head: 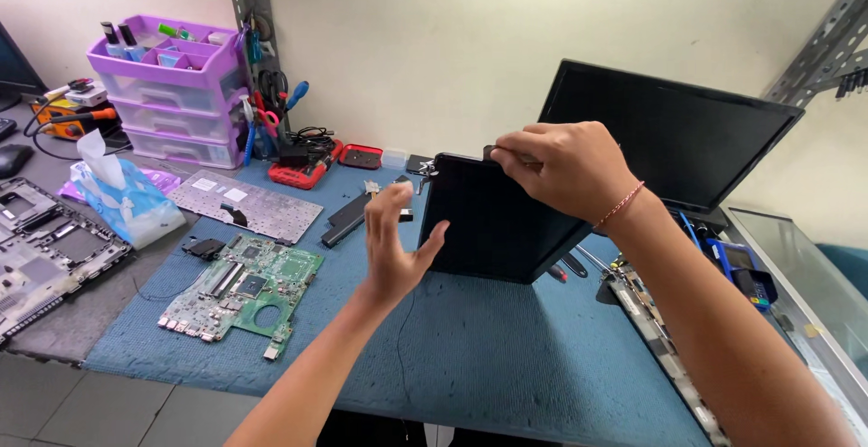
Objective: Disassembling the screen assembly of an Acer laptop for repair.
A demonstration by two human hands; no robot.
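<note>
The flat black rectangular laptop screen panel (493, 221) stands tilted on its lower edge at the middle of the blue felt work mat (470, 357), its dark face turned toward the wearer. The right hand (565, 169) is clamped on the panel's top edge near twelve o'clock, fingers curled over the rim and pinching it close to the small metal hinge bracket (425, 172) at the upper corner. The left hand (395, 246) is spread, fingers apart, just at the panel's nine o'clock edge; it grasps nothing, and whether the fingertips touch the side I cannot tell.

This looks like the stage of handling the loosened display during a laptop teardown, with the panel being steadied and looked over. The next move would seem to call for the left hand to take the side edge so both hands share the weight, keeping pressure off the face.

Outward from the panel: at three o'clock a larger black flat monitor (669, 131) leans against the wall. At nine o'clock lies a long black battery bar (348, 219), beyond it a grey laptop keyboard (246, 203), and toward eight o'clock a green circuit board (242, 293). Farther toward nine o'clock sits a blue tissue pack (127, 198) and a grey plastic laptop base shell (45, 248); at ten o'clock, a purple plastic drawer unit (167, 85).
</note>
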